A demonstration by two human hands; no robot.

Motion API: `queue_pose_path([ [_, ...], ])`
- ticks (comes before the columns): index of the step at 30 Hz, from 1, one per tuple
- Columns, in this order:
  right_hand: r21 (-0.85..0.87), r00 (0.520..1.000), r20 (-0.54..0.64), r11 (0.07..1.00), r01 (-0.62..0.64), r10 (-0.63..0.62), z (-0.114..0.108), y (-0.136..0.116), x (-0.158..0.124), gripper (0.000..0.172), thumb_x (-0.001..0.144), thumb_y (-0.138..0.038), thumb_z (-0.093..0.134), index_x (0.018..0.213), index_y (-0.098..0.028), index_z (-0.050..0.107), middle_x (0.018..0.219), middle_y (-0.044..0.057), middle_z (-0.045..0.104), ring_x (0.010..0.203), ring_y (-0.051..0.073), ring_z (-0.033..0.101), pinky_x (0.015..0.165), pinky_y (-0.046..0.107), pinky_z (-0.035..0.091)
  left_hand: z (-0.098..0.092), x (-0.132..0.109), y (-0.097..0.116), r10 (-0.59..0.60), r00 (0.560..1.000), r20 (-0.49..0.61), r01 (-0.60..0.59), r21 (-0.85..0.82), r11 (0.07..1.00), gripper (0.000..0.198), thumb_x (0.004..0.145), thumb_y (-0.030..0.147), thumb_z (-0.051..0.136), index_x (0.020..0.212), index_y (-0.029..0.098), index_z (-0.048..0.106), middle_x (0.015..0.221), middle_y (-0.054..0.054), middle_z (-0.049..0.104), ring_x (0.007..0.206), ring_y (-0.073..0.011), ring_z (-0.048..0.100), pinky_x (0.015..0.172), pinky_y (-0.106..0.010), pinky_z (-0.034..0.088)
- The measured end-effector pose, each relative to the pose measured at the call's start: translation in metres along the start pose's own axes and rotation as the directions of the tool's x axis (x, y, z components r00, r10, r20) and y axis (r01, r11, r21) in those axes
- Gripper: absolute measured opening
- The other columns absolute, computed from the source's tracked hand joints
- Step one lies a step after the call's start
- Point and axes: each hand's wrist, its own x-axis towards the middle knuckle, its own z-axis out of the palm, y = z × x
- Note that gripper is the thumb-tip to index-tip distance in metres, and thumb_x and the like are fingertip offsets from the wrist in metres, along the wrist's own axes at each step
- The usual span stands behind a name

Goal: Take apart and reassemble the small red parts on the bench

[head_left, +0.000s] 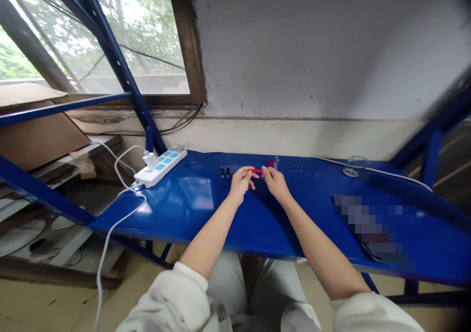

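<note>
Both my hands are at the far side of a blue metal bench [279,214]. My left hand [241,184] pinches the left end of a small red rod-shaped piece [256,170]. My right hand [275,184] has its fingertips at the rod's right end, and I cannot tell whether they grip it. Just behind those fingers stand a small red part [271,162] and a clear upright part [275,163]. Left of my hands are two small black cylinders [224,171]. A row of tiny dark parts [297,167] lies to the right.
A white power strip [161,166] with blue sockets and a white plug [150,160] sits at the bench's left end. A white cable [371,171] runs along the back edge past a clear glass ring-shaped object [356,166]. Blue steel frame bars [117,62] flank the bench.
</note>
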Motion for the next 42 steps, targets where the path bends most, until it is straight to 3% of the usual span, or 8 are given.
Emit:
queue_pose_path([
  [10,0.087,0.986,0.148,0.994,0.066,-0.079,-0.003,0.016,0.006,0.025,0.078,-0.041,0.047,0.088,-0.019,0.052,0.074,0.002,0.058,0.050,0.010,0.046,0.051,0.024,0.038,-0.001,0.001,-0.002,-0.040,0.993,-0.111,0.045,0.040,0.998,0.016,0.083,0.022,0.044,0.092,0.011,0.053,0.070,-0.003,0.062,0.031,-0.0026,0.044,0.034,-0.017,0.028],
  [15,0.064,0.982,0.151,0.992,0.107,-0.116,-0.007,0.017,0.007,0.018,0.078,-0.034,0.047,0.088,-0.019,0.051,0.077,0.002,0.056,0.053,0.010,0.049,0.054,0.026,0.040,-0.003,0.004,-0.006,-0.031,0.985,-0.171,0.046,0.090,0.995,0.016,0.084,0.023,0.043,0.090,0.012,0.052,0.068,-0.001,0.061,0.031,-0.0022,0.043,0.035,-0.016,0.030],
  [19,0.135,0.993,0.084,0.989,0.066,-0.078,-0.013,0.017,0.010,0.019,0.078,-0.035,0.048,0.088,-0.019,0.049,0.077,0.002,0.055,0.053,0.010,0.049,0.054,0.026,0.041,-0.007,0.006,-0.006,-0.014,0.972,-0.235,0.032,0.073,0.997,0.015,0.085,0.022,0.042,0.092,0.013,0.051,0.069,-0.001,0.061,0.032,-0.0018,0.043,0.036,-0.016,0.031],
  [23,0.207,0.999,0.033,0.978,0.029,-0.037,-0.010,0.014,0.011,0.022,0.077,-0.038,0.050,0.086,-0.019,0.049,0.076,0.001,0.054,0.056,0.011,0.050,0.056,0.027,0.042,-0.004,0.004,-0.003,-0.068,0.984,-0.164,0.081,0.072,0.994,0.014,0.084,0.021,0.043,0.089,0.012,0.052,0.067,-0.002,0.061,0.032,-0.0024,0.044,0.035,-0.016,0.027],
  [27,0.226,0.993,0.115,0.974,0.000,-0.027,0.001,0.011,0.006,0.024,0.076,-0.041,0.051,0.084,-0.018,0.049,0.075,0.001,0.055,0.057,0.011,0.051,0.058,0.027,0.042,0.000,0.000,-0.001,-0.125,0.990,-0.070,0.127,0.026,0.992,0.014,0.082,0.021,0.044,0.086,0.012,0.053,0.066,-0.002,0.059,0.033,-0.0042,0.047,0.032,-0.016,0.022],
  [32,0.228,0.964,0.266,0.971,-0.068,0.005,0.005,0.011,0.002,0.026,0.075,-0.042,0.051,0.083,-0.018,0.052,0.076,0.002,0.057,0.055,0.011,0.051,0.056,0.026,0.043,-0.002,0.001,-0.002,-0.118,0.991,-0.070,0.113,-0.080,0.990,0.014,0.076,0.026,0.051,0.078,0.013,0.053,0.055,0.003,0.051,0.034,-0.0047,0.046,0.033,-0.017,0.023],
  [37,0.125,0.960,0.271,0.991,0.035,-0.068,0.001,0.004,0.000,0.026,0.072,-0.042,0.053,0.076,-0.017,0.059,0.079,0.003,0.060,0.063,0.011,0.050,0.065,0.028,0.042,-0.003,0.000,-0.002,-0.079,0.995,-0.065,0.071,-0.116,0.991,0.017,0.071,0.031,0.055,0.074,0.014,0.056,0.046,0.006,0.041,0.034,-0.0045,0.042,0.034,-0.017,0.022],
  [42,0.167,0.932,0.358,0.986,0.005,-0.065,0.000,0.001,-0.001,0.028,0.072,-0.043,0.054,0.075,-0.016,0.059,0.066,0.000,0.057,0.057,0.010,0.047,0.057,0.024,0.038,-0.002,-0.001,0.000,-0.066,0.992,-0.108,0.060,-0.059,0.996,0.014,0.069,0.027,0.055,0.070,0.014,0.058,0.044,0.006,0.040,0.033,-0.0028,0.036,0.035,-0.017,0.019],
])
